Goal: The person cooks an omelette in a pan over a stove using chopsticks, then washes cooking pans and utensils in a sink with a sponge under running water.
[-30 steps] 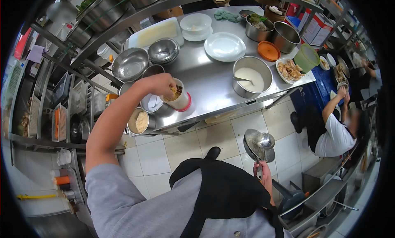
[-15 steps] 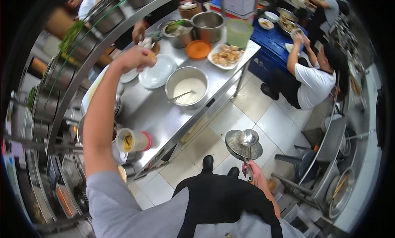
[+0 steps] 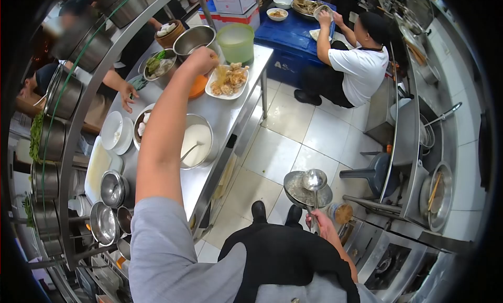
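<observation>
- Directions taken with 12 o'clock at the top of the head view.
- Plate [image 3: 226, 95]: set near the edge of the surface [image 3: 257, 70], at 1 o'clock from the pot [image 3: 196, 144]; its long axis is laid roughly 2 to 8 o'clock. Food [image 3: 231, 83] is heaped on it.
- Left hand [image 3: 201, 61]: held over the plate's 10 o'clock side, fingers curled; tightness of pinch cannot be told. Blurred yellow bits [image 3: 221, 72] are seen by the fingertips; judged light, dry, easily scattered, best pinched.
- Right hand [image 3: 322, 224]: closed around the handles of pan [image 3: 298, 192] and ladle [image 3: 314, 178] together.
- Both heads are pointed to 12 o'clock. Ladle's long axis: 12 to 6; pan's oval opening: 10 to 4.
- Pan and ladle judged stiff, head-heavy, possibly greasy; best gripped along the handles.
</observation>
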Available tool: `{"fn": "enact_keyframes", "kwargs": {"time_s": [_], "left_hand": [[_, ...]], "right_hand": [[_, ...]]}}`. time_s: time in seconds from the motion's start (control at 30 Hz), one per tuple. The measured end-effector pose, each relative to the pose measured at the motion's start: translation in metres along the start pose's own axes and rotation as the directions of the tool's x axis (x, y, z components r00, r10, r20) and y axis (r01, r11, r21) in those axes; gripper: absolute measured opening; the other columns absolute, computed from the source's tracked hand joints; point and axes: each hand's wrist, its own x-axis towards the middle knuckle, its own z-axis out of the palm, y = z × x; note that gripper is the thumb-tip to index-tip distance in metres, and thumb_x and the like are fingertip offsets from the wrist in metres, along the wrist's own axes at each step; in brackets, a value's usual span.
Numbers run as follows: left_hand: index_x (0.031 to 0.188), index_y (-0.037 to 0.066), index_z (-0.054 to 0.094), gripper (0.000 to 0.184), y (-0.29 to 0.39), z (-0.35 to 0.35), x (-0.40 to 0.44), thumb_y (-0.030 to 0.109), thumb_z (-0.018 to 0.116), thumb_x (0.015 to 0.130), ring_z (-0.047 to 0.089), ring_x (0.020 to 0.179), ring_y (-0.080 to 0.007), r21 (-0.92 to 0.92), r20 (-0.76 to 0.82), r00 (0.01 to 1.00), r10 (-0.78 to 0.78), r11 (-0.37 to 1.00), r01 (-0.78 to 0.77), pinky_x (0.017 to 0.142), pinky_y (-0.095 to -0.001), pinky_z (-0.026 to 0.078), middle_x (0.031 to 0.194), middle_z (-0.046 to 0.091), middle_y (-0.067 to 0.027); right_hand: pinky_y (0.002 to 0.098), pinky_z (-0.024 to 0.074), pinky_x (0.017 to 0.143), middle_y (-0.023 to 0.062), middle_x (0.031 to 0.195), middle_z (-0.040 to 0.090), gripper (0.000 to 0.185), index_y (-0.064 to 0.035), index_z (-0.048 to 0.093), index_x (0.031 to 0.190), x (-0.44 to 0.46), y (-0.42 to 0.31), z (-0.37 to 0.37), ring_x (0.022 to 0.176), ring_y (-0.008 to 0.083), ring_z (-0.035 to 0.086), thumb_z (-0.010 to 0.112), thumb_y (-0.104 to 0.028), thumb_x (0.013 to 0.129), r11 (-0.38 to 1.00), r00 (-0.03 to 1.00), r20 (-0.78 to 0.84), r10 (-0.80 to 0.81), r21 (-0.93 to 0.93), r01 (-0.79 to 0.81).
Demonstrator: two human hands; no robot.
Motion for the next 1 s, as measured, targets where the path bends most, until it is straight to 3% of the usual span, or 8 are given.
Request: {"fn": "enact_keyframes", "kwargs": {"time_s": [0.3,0.37,0.53,0.7,0.73,0.77,0.87,1.0], "left_hand": [[0.100,0.003,0.068,0.024,-0.002,0.005,0.026,0.017,0.061,0.081,0.068,0.079,-0.0322,0.139,-0.066,0.998,0.009,0.990,0.000,0.075,-0.0403,0.054,0.089,0.069,-0.0186],[0.103,0.005,0.068,0.028,-0.003,0.006,0.020,0.020,0.059,0.081,0.065,0.090,-0.0347,0.277,-0.149,0.979,0.139,0.956,-0.093,0.083,-0.0422,0.051,0.095,0.068,-0.0195],[0.101,0.007,0.067,0.026,0.023,-0.027,0.006,0.022,0.057,0.083,0.064,0.093,-0.0365,0.269,-0.302,0.924,0.233,0.951,-0.152,0.083,-0.0434,0.050,0.097,0.068,-0.0185],[0.107,0.008,0.064,0.029,0.024,0.003,-0.008,0.027,0.054,0.087,0.062,0.098,-0.0369,0.234,-0.519,0.823,0.229,0.965,-0.121,0.084,-0.0447,0.049,0.104,0.066,-0.0183],[0.115,0.010,0.061,0.035,0.015,0.015,-0.011,0.029,0.057,0.087,0.060,0.106,-0.0350,0.455,-0.210,0.957,0.200,0.886,-0.085,0.089,-0.0442,0.047,0.115,0.063,-0.0181],[0.120,0.010,0.060,0.040,0.014,0.024,-0.016,0.030,0.061,0.085,0.058,0.112,-0.0333,0.496,-0.123,0.964,0.237,0.856,-0.148,0.093,-0.0436,0.046,0.124,0.059,-0.0171],[0.121,0.004,0.060,0.038,0.054,0.048,-0.012,0.023,0.061,0.087,0.063,0.105,-0.0312,0.094,-0.431,0.854,0.290,0.956,-0.277,0.088,-0.0382,0.049,0.116,0.064,-0.0176],[0.118,0.002,0.061,0.039,0.132,0.107,-0.018,0.019,0.066,0.084,0.065,0.086,-0.0265,-0.088,-0.296,0.847,0.441,0.871,-0.484,0.078,-0.0360,0.050,0.099,0.068,-0.0151]], "right_hand": [[0.0340,0.0530,0.056,0.0125,0.079,0.057,0.017,-0.0018,0.049,0.093,-0.004,-0.015,-0.012,0.062,0.0218,0.056,0.058,-0.009,0.081,0.993,0.999,0.035,-0.024,0.115,0.019],[0.0339,0.0531,0.056,0.0127,0.079,0.057,0.017,-0.0022,0.048,0.093,-0.007,-0.019,-0.012,0.061,0.0220,0.056,0.058,-0.009,0.082,0.992,0.998,0.064,0.009,0.128,-0.017],[0.0346,0.0531,0.055,0.0132,0.078,0.057,0.017,-0.0035,0.048,0.095,-0.011,-0.022,-0.007,0.061,0.0226,0.056,0.058,-0.008,0.083,0.981,0.993,0.086,0.079,0.169,-0.093],[0.0331,0.0532,0.056,0.0127,0.081,0.059,0.016,-0.0053,0.048,0.097,-0.043,-0.011,0.005,0.061,0.0225,0.056,0.058,-0.006,0.084,0.992,0.992,0.045,-0.119,0.049,0.117],[0.0331,0.0532,0.056,0.0127,0.081,0.059,0.016,-0.0053,0.048,0.097,-0.055,-0.008,0.007,0.061,0.0225,0.056,0.058,-0.006,0.084,0.982,0.986,0.027,-0.162,0.104,0.159],[0.0326,0.0532,0.056,0.0122,0.082,0.060,0.016,-0.0057,0.048,0.097,-0.069,-0.006,0.010,0.061,0.0222,0.057,0.058,-0.007,0.084,0.988,0.989,0.027,-0.148,0.049,0.147],[0.0297,0.0523,0.054,0.0109,0.085,0.060,0.017,-0.0028,0.051,0.099,-0.108,-0.002,0.008,0.060,0.0192,0.057,0.059,-0.010,0.086,0.989,0.984,0.095,-0.150,0.013,0.150],[0.0271,0.0505,0.050,0.0110,0.085,0.059,0.016,0.0007,0.056,0.098,-0.165,-0.014,0.028,0.058,0.0165,0.055,0.058,-0.012,0.087,0.959,0.956,0.092,-0.278,0.090,0.270]]}}
